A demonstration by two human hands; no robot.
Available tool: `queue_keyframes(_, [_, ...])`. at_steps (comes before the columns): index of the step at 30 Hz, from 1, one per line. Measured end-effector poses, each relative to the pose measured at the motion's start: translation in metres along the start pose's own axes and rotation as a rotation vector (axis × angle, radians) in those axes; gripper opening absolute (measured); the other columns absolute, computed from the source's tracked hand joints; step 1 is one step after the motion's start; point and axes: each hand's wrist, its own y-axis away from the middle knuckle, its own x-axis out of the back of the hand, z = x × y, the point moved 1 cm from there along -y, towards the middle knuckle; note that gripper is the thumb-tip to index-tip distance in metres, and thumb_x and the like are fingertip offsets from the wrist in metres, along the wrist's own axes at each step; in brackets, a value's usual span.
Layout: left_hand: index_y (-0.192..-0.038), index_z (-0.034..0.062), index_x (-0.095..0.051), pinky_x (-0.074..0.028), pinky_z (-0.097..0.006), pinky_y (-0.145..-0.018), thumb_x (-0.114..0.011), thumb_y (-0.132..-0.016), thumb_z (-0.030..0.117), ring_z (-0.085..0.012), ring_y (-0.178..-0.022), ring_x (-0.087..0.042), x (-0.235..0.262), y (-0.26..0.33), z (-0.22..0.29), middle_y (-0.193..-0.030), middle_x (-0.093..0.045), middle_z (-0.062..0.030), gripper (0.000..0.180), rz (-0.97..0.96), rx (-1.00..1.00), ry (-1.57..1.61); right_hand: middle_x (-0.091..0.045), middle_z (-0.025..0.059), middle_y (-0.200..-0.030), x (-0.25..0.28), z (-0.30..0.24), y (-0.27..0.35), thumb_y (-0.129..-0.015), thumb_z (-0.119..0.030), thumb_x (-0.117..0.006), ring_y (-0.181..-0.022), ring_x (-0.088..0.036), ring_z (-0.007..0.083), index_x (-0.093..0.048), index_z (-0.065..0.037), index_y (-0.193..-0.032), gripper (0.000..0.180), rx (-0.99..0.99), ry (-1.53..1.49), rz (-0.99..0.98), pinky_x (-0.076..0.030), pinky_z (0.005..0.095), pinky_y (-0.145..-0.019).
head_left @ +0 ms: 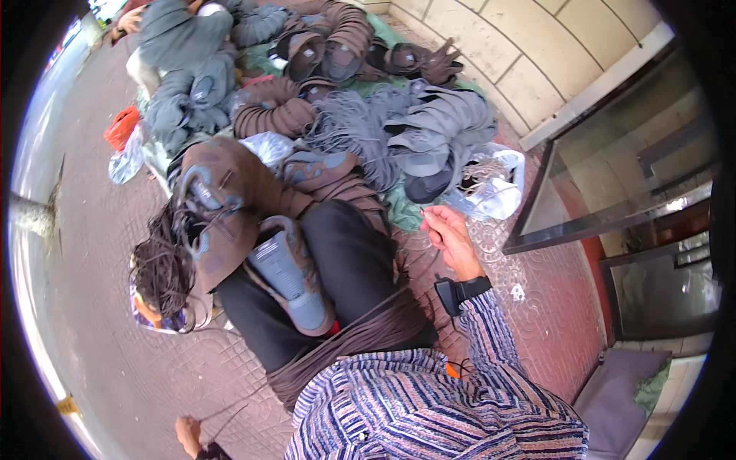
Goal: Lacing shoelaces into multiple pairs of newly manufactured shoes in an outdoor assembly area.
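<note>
Out to the lower left, my left hand (188,437) is closed on a thin brown shoelace. The lace runs back to a thick bundle of brown shoelaces (356,333) lying across my lap. A grey-blue and brown shoe upper (290,284) rests between my thighs, below the bundle's far side. My right hand (451,234) is raised beyond my right knee, thumb and fingers pinched together. A small dark tip shows at its fingers, too small to name. Over my left knee hangs a stack of brown shoe uppers (230,203) with grey-blue tongues.
A dark lace tangle (162,268) sits by my left leg over a bag. Ahead lie grey laces (353,126), nested grey shoe parts (445,126) and a white plastic bag (498,184). A glass-paned frame (613,169) stands right. Another person (180,38) sits far left.
</note>
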Motion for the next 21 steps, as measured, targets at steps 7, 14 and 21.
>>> queue_keyframes(7, [-0.103, -0.0049, -0.061, -0.052, -0.027, -0.072, -0.053, -0.091, 0.004, -0.0130, -0.084, -0.062, 0.236, -0.033, 0.237, -0.095, -0.065, -0.0105, 0.017, 0.023, -0.277, 1.314, -0.059, 0.0112, -0.081, -0.121, 0.025, 0.047, -0.080, -0.006, -0.065, -0.073, -0.061, 0.0258, -0.063, -0.003, -0.083, 0.004, 0.538, 0.925, -0.263, -0.049, 0.0329, -0.064])
queue_keyframes(14, [-0.102, -0.0030, -0.062, -0.047, -0.024, -0.066, -0.054, -0.093, 0.008, -0.0111, -0.074, -0.062, 0.282, -0.033, 0.360, -0.078, -0.064, -0.0056, 0.017, -0.024, -0.602, 1.407, -0.055, 0.0104, -0.078, -0.157, 0.055, 0.051, -0.081, -0.008, -0.064, -0.072, -0.059, 0.0300, -0.058, -0.004, -0.082, 0.007, 0.692, 1.041, -0.451, -0.048, 0.0392, -0.063])
queue_keyframes(21, [-0.100, -0.0013, -0.063, -0.046, -0.022, -0.064, -0.054, -0.093, 0.009, -0.0086, -0.070, -0.059, 0.274, -0.040, 0.374, -0.074, -0.064, -0.0036, 0.015, 0.006, -0.513, 1.477, -0.055, 0.0106, -0.077, -0.162, 0.061, 0.049, -0.080, -0.006, -0.065, -0.071, -0.058, 0.0301, -0.056, -0.004, -0.079, 0.009, 0.695, 1.025, -0.414, -0.047, 0.0397, -0.061])
